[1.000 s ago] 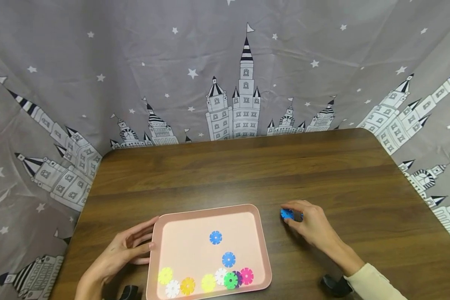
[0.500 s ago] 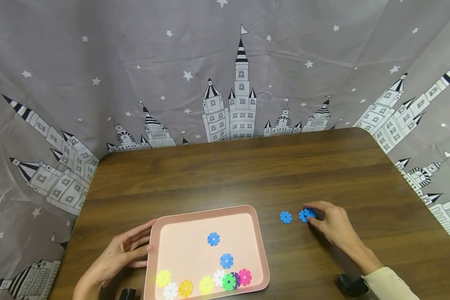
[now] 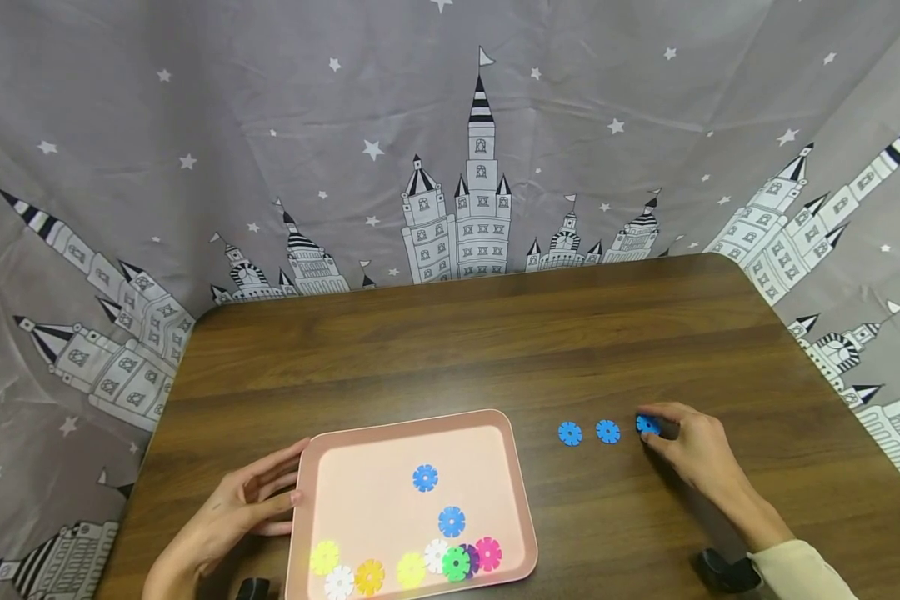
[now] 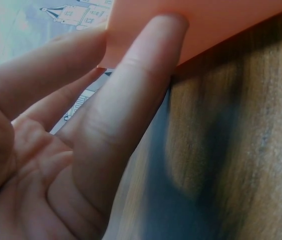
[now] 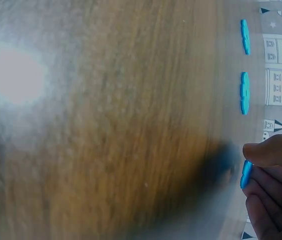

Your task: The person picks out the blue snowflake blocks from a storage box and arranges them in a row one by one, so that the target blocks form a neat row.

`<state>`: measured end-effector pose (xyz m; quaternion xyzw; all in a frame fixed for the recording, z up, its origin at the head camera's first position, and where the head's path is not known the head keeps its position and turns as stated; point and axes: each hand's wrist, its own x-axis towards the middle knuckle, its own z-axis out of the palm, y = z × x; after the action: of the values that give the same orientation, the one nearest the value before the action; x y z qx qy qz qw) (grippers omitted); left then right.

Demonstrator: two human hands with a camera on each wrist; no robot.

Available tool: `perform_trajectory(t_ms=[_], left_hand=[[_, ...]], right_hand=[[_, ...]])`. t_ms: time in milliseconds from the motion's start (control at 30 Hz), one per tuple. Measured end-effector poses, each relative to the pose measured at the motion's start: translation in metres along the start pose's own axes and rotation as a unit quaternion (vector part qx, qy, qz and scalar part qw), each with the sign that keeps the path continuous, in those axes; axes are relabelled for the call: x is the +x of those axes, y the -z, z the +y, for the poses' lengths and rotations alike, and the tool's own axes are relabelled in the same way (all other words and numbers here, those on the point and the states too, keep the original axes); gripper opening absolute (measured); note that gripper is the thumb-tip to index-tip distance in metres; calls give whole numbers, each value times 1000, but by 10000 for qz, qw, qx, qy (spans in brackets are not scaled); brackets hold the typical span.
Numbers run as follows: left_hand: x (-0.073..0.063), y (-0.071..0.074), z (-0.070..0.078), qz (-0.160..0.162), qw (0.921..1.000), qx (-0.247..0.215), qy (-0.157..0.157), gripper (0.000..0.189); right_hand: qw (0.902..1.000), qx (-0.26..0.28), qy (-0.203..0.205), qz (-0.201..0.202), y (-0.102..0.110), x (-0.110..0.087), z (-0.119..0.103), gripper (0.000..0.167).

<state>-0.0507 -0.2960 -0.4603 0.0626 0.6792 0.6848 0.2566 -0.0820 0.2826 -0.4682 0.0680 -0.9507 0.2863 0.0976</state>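
Note:
My right hand (image 3: 703, 450) pinches a blue snowflake disc (image 3: 647, 424) between thumb and fingers at the table surface, right of the tray. Two matching blue discs, the nearer (image 3: 608, 431) and the farther (image 3: 570, 433), lie flat to its left in a row. In the right wrist view the pinched disc (image 5: 246, 174) shows as a thin edge, partly covered by the thumb. My left hand (image 3: 228, 510) touches the left side of a pink tray (image 3: 527, 508), fingers loosely extended. The left wrist view shows the thumb (image 4: 131, 95) against the tray's outer wall (image 4: 215, 25).
Inside the tray, two blue discs lie apart, the upper (image 3: 425, 477) and the lower (image 3: 452, 522). Yellow, white, orange, green, purple and pink discs (image 3: 488, 553) gather along its near side. A grey castle-print curtain (image 3: 307, 125) stands behind the wooden table (image 3: 420, 350).
My right hand has moved rightward from the first disc past the second, and now holds a third at the row's right end. The left hand stays at the tray.

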Motion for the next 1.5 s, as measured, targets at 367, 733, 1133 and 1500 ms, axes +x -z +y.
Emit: perform_trajectory(t_ms=[367, 733, 1133, 1500], left_hand=[[-1, 0, -1, 5, 10000, 23, 67, 63], [-1, 0, -1, 0, 10000, -5, 74, 64], [-2, 0, 0, 2, 10000, 0, 72, 64], [-1, 0, 1, 3, 10000, 41, 20, 64]], right_hand=[[10000, -38, 72, -30, -4, 0, -3, 35], [9997, -55, -98, -202, -5, 0, -3, 35], [9996, -5, -110, -263, -6, -1, -3, 38], [9997, 109, 215, -82, -5, 5, -21, 42]])
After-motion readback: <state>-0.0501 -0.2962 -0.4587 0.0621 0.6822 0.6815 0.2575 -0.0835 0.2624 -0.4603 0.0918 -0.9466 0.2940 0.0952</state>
